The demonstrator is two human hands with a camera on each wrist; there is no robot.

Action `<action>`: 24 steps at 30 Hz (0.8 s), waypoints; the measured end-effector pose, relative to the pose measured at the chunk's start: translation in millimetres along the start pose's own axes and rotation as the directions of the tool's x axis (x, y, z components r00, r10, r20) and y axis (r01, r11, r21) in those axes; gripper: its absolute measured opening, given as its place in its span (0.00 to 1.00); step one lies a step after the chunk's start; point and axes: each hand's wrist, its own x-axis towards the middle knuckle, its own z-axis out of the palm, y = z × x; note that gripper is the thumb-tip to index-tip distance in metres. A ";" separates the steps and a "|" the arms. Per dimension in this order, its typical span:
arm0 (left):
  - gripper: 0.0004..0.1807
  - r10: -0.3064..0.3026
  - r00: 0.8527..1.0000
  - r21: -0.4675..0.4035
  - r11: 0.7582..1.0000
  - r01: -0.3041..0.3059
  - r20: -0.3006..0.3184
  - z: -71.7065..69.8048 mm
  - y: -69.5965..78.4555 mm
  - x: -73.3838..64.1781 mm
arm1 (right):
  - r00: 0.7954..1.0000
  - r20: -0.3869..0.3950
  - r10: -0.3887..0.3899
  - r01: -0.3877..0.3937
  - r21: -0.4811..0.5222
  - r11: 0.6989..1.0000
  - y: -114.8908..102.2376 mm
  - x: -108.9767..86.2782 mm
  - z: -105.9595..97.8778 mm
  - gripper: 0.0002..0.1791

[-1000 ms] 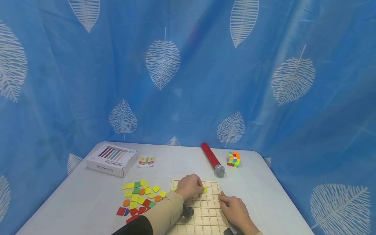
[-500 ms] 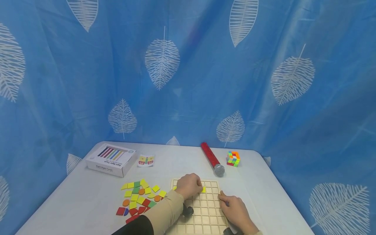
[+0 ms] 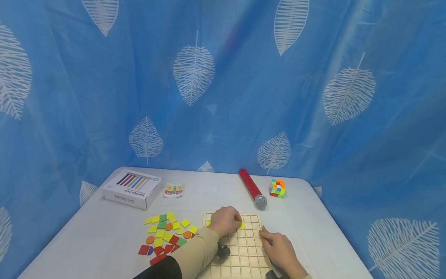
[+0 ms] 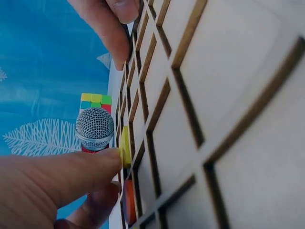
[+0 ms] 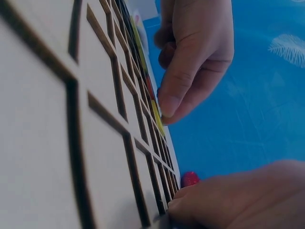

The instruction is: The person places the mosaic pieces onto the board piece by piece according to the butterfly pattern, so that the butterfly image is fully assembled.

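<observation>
In the head view a pale wooden grid board (image 3: 240,251) lies at the table's front. My left hand (image 3: 224,220) reaches over its far part, finger and thumb pinching a small yellow tile (image 3: 242,224) at a cell. Up close, in the left wrist view, that yellow tile (image 4: 126,147) stands a little proud of the grid beside an orange-red piece (image 4: 129,202). Another yellow tile (image 3: 207,223) shows left of the hand. At the board's right edge my right hand (image 3: 280,250) grips the rim, thumb along it.
Several loose yellow, green, red and orange tiles (image 3: 160,234) are spread left of the board. Behind them are a white box (image 3: 132,190) and a pattern card (image 3: 173,190). A red microphone (image 3: 251,186) and a puzzle cube (image 3: 277,188) lie at the back right.
The yellow tile under the left fingers has gone from slightly askew to lying straighter at its cell. The left fingers shift only slightly; the right hand stays at the rim.
</observation>
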 end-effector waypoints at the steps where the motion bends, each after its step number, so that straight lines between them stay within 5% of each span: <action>1: 0.01 0.005 1.000 -0.009 1.000 -0.005 -0.003 -1.6 -1.9 -0.7 | 1.000 -0.001 0.000 0.000 -0.005 1.000 -0.3 0.1 0.3 0.15; 6: 0.03 0.001 1.000 -0.057 0.998 -0.003 -0.030 -22.0 -22.1 -7.9 | 1.000 0.000 0.022 -0.022 0.006 1.000 -2.5 -0.1 1.4 0.16; 10: 0.03 -0.078 0.996 -0.047 0.996 0.076 -0.045 -49.2 -46.7 -17.0 | 1.000 0.000 0.026 -0.026 0.012 1.000 -3.1 0.1 0.2 0.16; 17: 0.07 -0.279 0.955 0.019 0.959 0.282 -0.097 -89.7 -94.4 -37.9 | 1.000 0.001 0.024 -0.024 0.006 1.000 -3.6 1.6 -0.9 0.16; 24: 0.14 -0.359 0.933 0.040 0.932 0.359 -0.010 -104.8 -116.7 -57.5 | 0.999 0.011 0.041 -0.041 -0.001 0.999 -2.0 1.9 0.1 0.16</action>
